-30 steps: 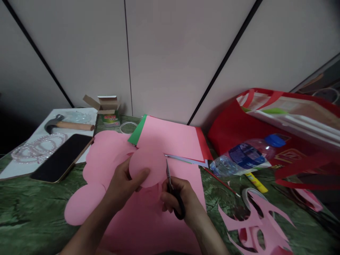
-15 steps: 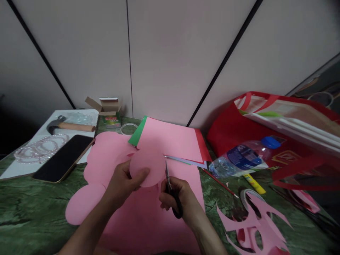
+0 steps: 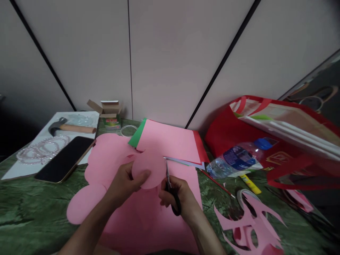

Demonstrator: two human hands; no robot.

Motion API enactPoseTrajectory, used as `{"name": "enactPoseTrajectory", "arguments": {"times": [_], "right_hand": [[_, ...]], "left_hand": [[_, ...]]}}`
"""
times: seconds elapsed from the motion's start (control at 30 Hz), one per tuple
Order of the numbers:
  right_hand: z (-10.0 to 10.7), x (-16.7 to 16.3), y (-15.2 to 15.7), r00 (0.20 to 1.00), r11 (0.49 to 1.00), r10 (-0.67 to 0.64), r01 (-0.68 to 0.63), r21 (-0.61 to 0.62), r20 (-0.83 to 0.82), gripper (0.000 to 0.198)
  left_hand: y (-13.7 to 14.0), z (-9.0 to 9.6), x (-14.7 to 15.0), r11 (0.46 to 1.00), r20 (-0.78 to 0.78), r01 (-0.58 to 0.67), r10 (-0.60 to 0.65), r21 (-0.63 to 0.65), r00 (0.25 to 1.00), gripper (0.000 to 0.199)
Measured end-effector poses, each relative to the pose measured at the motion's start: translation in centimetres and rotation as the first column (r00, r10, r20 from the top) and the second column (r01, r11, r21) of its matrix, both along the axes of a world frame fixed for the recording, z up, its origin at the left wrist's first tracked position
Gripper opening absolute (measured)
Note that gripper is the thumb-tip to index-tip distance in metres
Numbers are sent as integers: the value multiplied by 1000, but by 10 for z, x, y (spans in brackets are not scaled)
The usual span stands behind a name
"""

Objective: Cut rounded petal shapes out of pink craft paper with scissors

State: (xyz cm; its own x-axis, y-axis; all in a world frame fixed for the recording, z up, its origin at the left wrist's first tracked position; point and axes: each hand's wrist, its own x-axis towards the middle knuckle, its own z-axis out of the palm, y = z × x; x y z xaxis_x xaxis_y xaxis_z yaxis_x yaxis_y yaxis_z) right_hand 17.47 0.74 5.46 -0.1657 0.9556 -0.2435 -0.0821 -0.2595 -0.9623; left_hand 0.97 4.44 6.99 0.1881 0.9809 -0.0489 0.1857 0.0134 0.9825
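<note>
My left hand [image 3: 127,182] pinches a round piece of pink paper [image 3: 154,168], thumb on top and fingers underneath. In my right hand [image 3: 179,194] is a pair of scissors [image 3: 174,198] with black handles, fingers wrapped round them. Their blades point away from me and lie along the right edge of the round piece. Beneath both hands spreads a large pink sheet [image 3: 156,226]. Several pink rounded cut-outs [image 3: 108,152] overlap at the left, and another pink oval [image 3: 86,202] lies beside my left forearm.
Stacked coloured paper [image 3: 170,140] lies ahead. At left are a hammer [image 3: 77,129], a bead string [image 3: 39,150], a phone [image 3: 65,159] and an opened box [image 3: 111,120]. Rightward are a red bag [image 3: 220,131], a water bottle [image 3: 236,157], a pencil [image 3: 217,184], a glue stick [image 3: 251,184] and paper scraps [image 3: 255,223].
The view has shifted slightly. The round paper has shifted slightly against the scissors, whose blades now look closer together at its right edge. Both hands keep their hold.
</note>
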Motion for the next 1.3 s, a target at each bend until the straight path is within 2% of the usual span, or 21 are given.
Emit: {"name": "enactPoseTrajectory", "arguments": {"times": [0.23, 0.33, 0.43, 0.5, 0.7, 0.83, 0.97, 1.07, 1.2, 1.27, 1.3], "right_hand": [[-4, 0, -2, 1000, 1000, 5, -5, 7, 29, 27], [-4, 0, -1, 991, 990, -105, 97, 100, 83, 29], [-2, 2, 2, 956, 950, -252, 215, 225, 153, 27], [-3, 4, 3, 930, 929, -300, 236, 283, 210, 26], [-20, -1, 2, 851, 940, -250, 100, 325, 461, 27], [-30, -16, -4, 753, 945, -212, -4, 327, 623, 28], [-33, -30, -6, 661, 932, -210, -88, 353, 720, 25], [-22, -22, -2, 613, 919, -242, -103, 380, 752, 24], [25, 25, -11, 527, 873, -413, -3, 488, 743, 30], [53, 58, -29, 440, 810, -559, 107, 577, 703, 30], [66, 74, -40, 340, 724, -681, 180, 666, 649, 30]], "left_hand": [[2, 3, 0, 999, 58, -31, 32, -21, 998, 31], [3, 5, 1, 999, 105, -44, 46, -22, 993, 32], [3, 7, 1, 999, 138, -39, 42, -21, 990, 33], [2, 8, 1, 999, 157, -28, 31, -21, 987, 33], [-7, 19, 3, 1000, 199, -17, 14, 13, 980, 33], [-14, 30, 1, 997, 225, -50, 36, 59, 974, 33], [-17, 34, -1, 996, 269, -29, 5, 83, 963, 30], [-16, 33, -2, 997, 300, -34, 10, 75, 954, 27], [-14, 33, -4, 997, 314, -58, 39, 50, 949, 28], [-14, 34, -4, 998, 314, -51, 37, 37, 949, 28], [-15, 34, -4, 999, 313, -41, 29, 30, 949, 28]]}}
